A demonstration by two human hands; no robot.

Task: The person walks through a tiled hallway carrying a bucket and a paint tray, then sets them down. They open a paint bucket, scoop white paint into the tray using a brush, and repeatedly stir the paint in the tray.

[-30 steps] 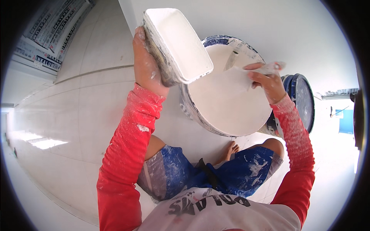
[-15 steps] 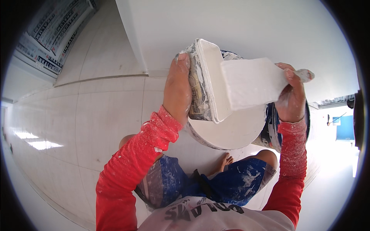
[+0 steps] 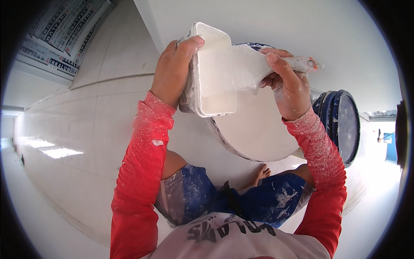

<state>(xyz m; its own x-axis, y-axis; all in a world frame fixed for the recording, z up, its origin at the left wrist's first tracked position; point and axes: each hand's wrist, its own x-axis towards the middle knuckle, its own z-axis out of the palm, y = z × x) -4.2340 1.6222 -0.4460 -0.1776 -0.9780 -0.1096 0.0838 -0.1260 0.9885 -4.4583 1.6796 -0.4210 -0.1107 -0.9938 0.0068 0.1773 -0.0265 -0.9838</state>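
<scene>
My left hand (image 3: 170, 73) holds a small rectangular plastic tub (image 3: 188, 97) from its left side, thumb over the rim. The tub is tilted, its mouth facing right, and white paste coats the inside. In my right hand (image 3: 288, 88) is a wide putty knife (image 3: 248, 67), gripped near the base of its blade, with the orange-tipped handle end sticking out to the right. White paste covers the blade, whose broad end reaches into the tub's mouth. Below both hands stands a round bucket (image 3: 228, 148) of smooth white paste, partly hidden by the tub and right hand.
A pale wall (image 3: 276, 21) rises just beyond the bucket. Dark blue round bucket lids or pails (image 3: 348, 125) stand at the right. Printed wrapped panels (image 3: 64, 34) lie at the far left on the tiled floor (image 3: 101, 116). My bent knees flank the bucket's near side.
Both hands have moved left and up, carrying the tub and putty knife. The tub's mouth now faces me more, and the blade reaches further inside it.
</scene>
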